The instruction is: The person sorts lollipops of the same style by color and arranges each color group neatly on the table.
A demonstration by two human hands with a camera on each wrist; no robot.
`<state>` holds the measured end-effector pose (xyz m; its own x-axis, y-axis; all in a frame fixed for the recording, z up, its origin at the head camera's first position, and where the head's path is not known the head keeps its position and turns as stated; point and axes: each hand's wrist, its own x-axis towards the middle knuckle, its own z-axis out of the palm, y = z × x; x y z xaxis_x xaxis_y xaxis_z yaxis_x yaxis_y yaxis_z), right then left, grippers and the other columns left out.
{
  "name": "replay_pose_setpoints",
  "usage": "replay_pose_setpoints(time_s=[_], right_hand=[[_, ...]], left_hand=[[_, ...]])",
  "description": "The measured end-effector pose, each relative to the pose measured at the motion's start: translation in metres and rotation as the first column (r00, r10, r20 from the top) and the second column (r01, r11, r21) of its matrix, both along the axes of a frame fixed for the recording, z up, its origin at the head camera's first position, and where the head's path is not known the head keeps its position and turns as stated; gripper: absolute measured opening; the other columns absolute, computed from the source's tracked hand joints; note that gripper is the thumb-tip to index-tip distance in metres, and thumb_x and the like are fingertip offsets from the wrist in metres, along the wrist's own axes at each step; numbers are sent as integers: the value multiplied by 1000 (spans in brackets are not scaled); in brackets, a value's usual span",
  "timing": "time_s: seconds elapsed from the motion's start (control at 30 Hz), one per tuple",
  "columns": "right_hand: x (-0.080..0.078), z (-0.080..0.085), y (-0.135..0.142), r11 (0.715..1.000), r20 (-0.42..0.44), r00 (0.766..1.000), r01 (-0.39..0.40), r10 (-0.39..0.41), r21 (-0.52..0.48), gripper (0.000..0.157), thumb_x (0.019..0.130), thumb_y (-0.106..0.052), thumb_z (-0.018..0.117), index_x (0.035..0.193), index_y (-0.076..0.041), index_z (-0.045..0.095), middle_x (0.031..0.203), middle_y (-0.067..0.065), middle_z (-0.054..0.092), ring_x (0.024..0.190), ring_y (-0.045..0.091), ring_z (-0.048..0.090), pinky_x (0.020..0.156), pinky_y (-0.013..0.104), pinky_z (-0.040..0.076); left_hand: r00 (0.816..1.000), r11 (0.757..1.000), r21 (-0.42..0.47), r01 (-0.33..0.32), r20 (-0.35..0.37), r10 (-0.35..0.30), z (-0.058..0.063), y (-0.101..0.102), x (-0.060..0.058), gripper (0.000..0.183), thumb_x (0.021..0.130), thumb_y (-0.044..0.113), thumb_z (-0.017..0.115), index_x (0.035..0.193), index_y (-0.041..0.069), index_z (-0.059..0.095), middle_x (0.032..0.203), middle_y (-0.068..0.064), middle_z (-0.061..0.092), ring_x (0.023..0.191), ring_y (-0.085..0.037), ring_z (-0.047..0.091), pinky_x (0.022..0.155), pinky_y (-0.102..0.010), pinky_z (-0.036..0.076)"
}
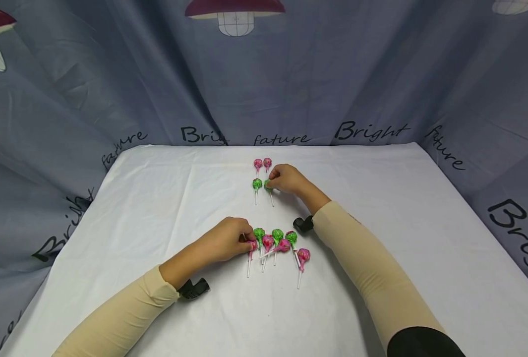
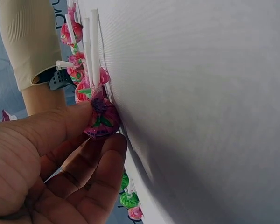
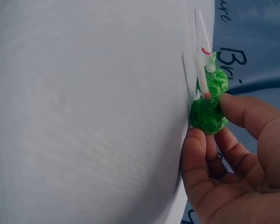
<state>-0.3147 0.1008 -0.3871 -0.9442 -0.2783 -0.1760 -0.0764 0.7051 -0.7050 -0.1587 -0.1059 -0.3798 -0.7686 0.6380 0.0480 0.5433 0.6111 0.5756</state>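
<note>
Green lollipop (image 3: 208, 115) is held pinched by the right hand (image 1: 289, 179), just right of a second green lollipop (image 1: 257, 184) on the white cloth (image 1: 362, 173). Pink lollipop (image 2: 105, 120) is likewise pinched by the left hand (image 1: 225, 239), at the left edge of the nearer lollipop cluster (image 1: 268, 242).

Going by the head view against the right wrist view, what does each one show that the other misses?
Only the head view: the left hand pinching a pink lollipop, the mixed pink and green lollipops beside it, two pink lollipops at the back, and the lamp prints.

Only the right wrist view: small red marks on two white sticks.

Both: the right hand pinching a green lollipop, another green lollipop next to it, the white cloth and the lettered backdrop.
</note>
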Motion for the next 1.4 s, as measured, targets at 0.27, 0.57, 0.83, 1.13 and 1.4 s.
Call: replay_pose_setpoints(time_s=[0.27, 0.57, 0.83, 1.13, 1.4], right_hand=[[1, -2, -1, 1000, -10, 1000, 2, -2, 16, 17, 90, -15, 71, 100, -5, 61, 95, 9, 59, 82, 21, 53, 71, 32, 44], [4, 1, 0, 998, -35, 999, 13, -11, 58, 18, 90, -19, 71, 98, -5, 62, 94, 9, 59, 81, 20, 52, 70, 32, 43], [5, 3, 1, 998, -32, 999, 16, -15, 53, 21, 90, -20, 71, 100, -5, 62, 96, 9, 59, 83, 22, 51, 71, 33, 43], [15, 14, 16, 1000, -52, 999, 1, 0, 17, 27, 91, -24, 71, 107, -4, 62, 102, 11, 59, 90, 24, 51, 77, 36, 44], [52, 32, 44, 997, -103, 992, -74, 74, 5, 25, 91, -23, 73, 105, -6, 63, 95, 8, 61, 86, 23, 54, 74, 36, 46]], left_hand=[[1000, 1000, -2, -3, 3, 3, -1, 1, -1, 4, 86, 6, 77, 88, 6, 74, 85, 2, 64, 76, -11, 57, 70, -24, 48], [1000, 1000, -2, 3, 3, -3, 0, 1, 0, 4, 86, 6, 77, 87, 6, 73, 85, 1, 64, 76, -9, 57, 70, -24, 48], [1000, 1000, 0, 10, -1, -10, 0, 1, 0, 4, 86, 6, 77, 87, 5, 74, 85, 1, 64, 76, -12, 58, 69, -24, 48], [1000, 1000, -2, 13, -6, -13, -1, 1, 0, 4, 86, 7, 77, 87, 6, 74, 85, 3, 63, 76, -13, 58, 69, -24, 48], [1000, 1000, -8, 6, -7, -6, 0, 0, -1, 4, 86, 7, 77, 87, 5, 74, 86, 2, 64, 77, -15, 59, 70, -25, 48]])
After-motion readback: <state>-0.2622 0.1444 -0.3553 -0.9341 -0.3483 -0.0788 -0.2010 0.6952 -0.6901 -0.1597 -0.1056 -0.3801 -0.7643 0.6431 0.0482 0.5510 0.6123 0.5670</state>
